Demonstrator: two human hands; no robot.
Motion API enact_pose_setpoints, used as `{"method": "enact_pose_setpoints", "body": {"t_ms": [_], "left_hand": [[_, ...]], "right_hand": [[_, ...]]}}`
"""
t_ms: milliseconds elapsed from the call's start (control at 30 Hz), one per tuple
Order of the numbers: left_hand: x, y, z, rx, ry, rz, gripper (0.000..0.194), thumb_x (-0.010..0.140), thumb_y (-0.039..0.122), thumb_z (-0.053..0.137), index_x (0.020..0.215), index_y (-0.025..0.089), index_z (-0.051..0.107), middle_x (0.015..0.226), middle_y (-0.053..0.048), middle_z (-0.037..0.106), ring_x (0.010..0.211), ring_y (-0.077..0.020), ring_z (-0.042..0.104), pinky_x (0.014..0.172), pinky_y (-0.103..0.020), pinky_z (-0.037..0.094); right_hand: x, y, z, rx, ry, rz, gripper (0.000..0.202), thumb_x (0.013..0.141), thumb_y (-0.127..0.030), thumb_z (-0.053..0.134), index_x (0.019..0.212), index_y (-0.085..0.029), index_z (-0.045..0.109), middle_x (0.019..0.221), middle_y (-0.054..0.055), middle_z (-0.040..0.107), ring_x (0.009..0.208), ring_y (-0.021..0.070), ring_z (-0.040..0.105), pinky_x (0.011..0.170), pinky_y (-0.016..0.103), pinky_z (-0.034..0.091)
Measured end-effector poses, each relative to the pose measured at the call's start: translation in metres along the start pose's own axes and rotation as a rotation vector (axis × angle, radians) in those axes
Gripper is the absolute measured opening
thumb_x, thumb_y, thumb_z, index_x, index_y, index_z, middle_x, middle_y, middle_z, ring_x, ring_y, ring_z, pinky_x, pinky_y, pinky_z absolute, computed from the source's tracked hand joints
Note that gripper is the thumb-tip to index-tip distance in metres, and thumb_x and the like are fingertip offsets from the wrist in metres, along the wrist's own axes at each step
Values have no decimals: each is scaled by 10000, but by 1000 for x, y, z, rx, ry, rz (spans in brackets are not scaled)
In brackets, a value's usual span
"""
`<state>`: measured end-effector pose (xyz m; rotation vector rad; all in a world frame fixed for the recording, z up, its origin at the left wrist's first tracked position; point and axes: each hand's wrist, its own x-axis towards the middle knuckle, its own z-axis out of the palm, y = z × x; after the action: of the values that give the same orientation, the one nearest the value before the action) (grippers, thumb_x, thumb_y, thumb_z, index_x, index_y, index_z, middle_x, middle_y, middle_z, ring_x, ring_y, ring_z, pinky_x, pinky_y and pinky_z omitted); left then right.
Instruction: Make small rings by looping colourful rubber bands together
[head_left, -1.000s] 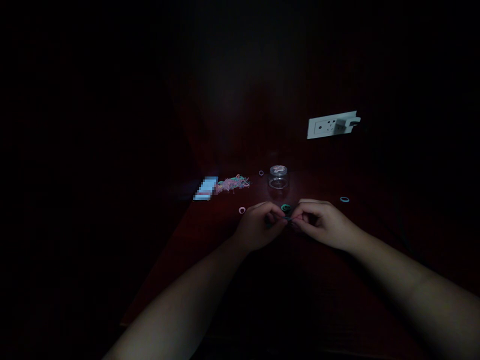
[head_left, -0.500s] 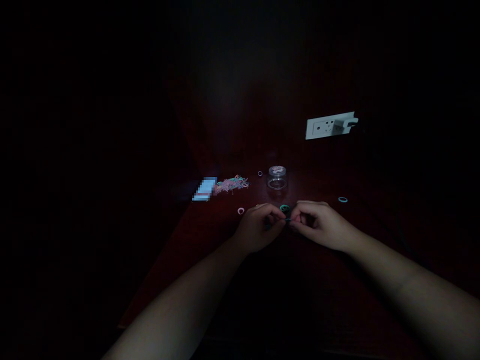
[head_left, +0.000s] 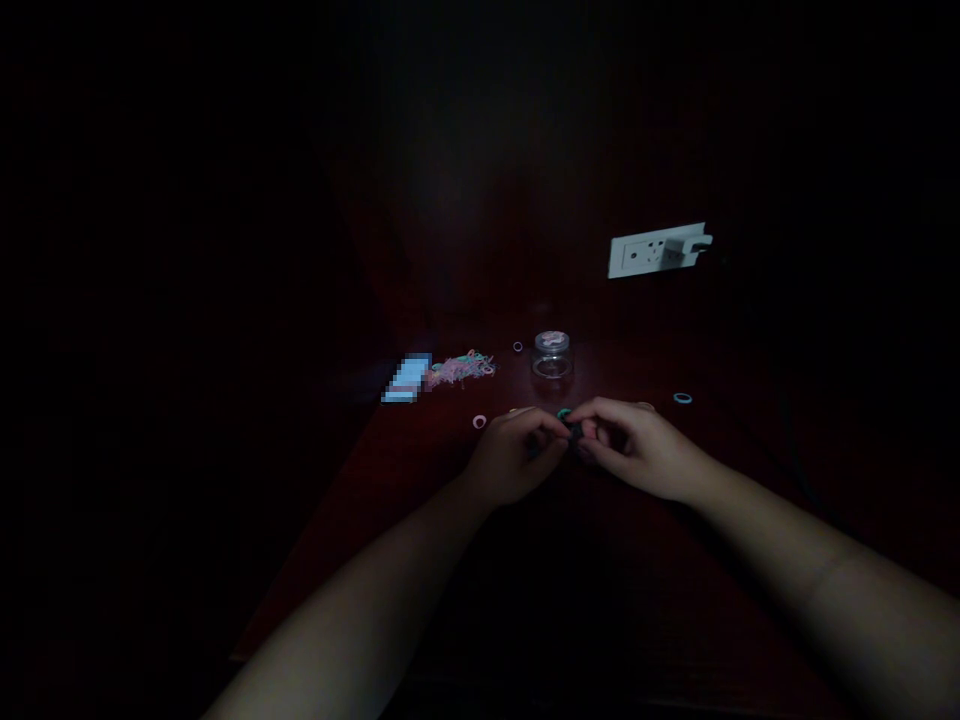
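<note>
My left hand [head_left: 517, 450] is closed, its thumb and index finger pinching a small, dim teal elastic band [head_left: 574, 433]. Opposite it, my right hand [head_left: 637, 447] has its fingertips closed on the same band, whose shape is hard to make out in the dark. The right index finger reaches over a green ring-shaped band [head_left: 563, 413] on the table just beyond the fingertips, covering part of it. Beyond my left knuckles lies a pink ring-shaped band [head_left: 479, 422].
A lidded clear jar [head_left: 552, 362] stands behind my hands. To its left are a small pale ring [head_left: 517, 347], a pile of colourful bands [head_left: 463, 368] and a bright blurred-out screen [head_left: 407, 378]. A blue ring [head_left: 682, 398] lies right. A socket panel [head_left: 658, 250] holds a plug.
My right index finger has stretched forward over the green band, which was more fully visible before. The teal band between my fingertips shows less. The view has shifted slightly.
</note>
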<state>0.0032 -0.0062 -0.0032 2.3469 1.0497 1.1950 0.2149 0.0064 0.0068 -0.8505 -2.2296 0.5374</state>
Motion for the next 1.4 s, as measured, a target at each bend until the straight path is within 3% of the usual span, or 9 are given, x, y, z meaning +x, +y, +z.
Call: {"method": "enact_pose_setpoints", "body": {"t_ms": [233,633,867,1400], "left_hand": [[0,0,1,0,11,-10,64,857,207,627,880,185,682,754,1,669,676,-110,594,657,-244,478],[-1,-4,3,-65,23,-26,149,840,174,613,963,184,697,851,-27,704,668,-100,600,630,-231,501],[-1,-5,3,-81,23,-48,218,761,260,747,957,182,692,837,-28,700,657,-108,600,608,-240,503],[1,-3,4,-38,23,-67,72,806,233,707,856,180,707,728,-8,697,651,-115,609,622,-245,492]], "right_hand": [[2,-2,-1,-32,-4,-45,124,895,-206,557,872,-164,671,683,6,605,575,112,542,539,239,422],[1,-2,-2,-11,-2,-20,115,882,-220,588,804,-165,652,677,7,605,571,112,543,539,239,418],[1,-1,-1,-10,7,-16,121,877,-237,605,789,-172,656,661,7,594,575,118,530,538,242,408],[0,2,-1,-42,16,-16,108,861,-269,635,805,-178,618,688,4,590,603,123,532,560,249,411]]}}
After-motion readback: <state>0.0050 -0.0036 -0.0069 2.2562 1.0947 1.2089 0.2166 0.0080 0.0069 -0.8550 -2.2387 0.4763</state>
